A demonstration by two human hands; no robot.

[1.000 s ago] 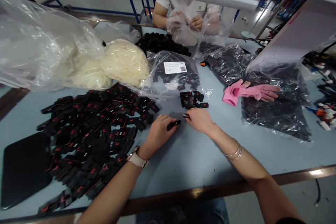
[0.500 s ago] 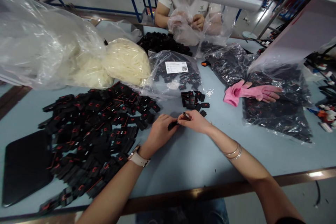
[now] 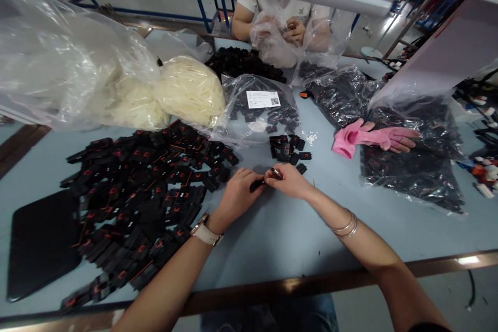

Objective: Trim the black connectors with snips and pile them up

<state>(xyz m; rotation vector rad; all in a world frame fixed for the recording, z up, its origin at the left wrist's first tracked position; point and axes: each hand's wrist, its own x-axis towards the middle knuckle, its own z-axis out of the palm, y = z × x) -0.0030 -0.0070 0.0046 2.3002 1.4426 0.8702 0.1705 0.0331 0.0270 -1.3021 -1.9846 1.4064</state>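
Observation:
My left hand (image 3: pixel 240 193) is closed on a small black part (image 3: pixel 257 184) over the middle of the table. Touching the other end of that part, my right hand (image 3: pixel 288 180) is closed round a slim dark tool with a shiny end (image 3: pixel 276 173). The fingertips of both hands nearly meet. Left of my hands spreads a big pile of black parts with orange-red marks (image 3: pixel 148 187). Just beyond my right hand lies a small group of similar black parts (image 3: pixel 286 148), with tiny white pieces (image 3: pixel 312 138) beside it.
A black tray (image 3: pixel 42 244) lies at the left. Behind stand bags of cream pieces (image 3: pixel 190 91) and a labelled clear bag (image 3: pixel 260 109). Pink gloves (image 3: pixel 373 137) rest on bags of dark parts (image 3: pixel 412 181) at the right. Across the table, a person's hands (image 3: pixel 294 30) handle clear plastic.
The view has shifted very slightly. Both hands stay in the same place with the black part and the tool between them.

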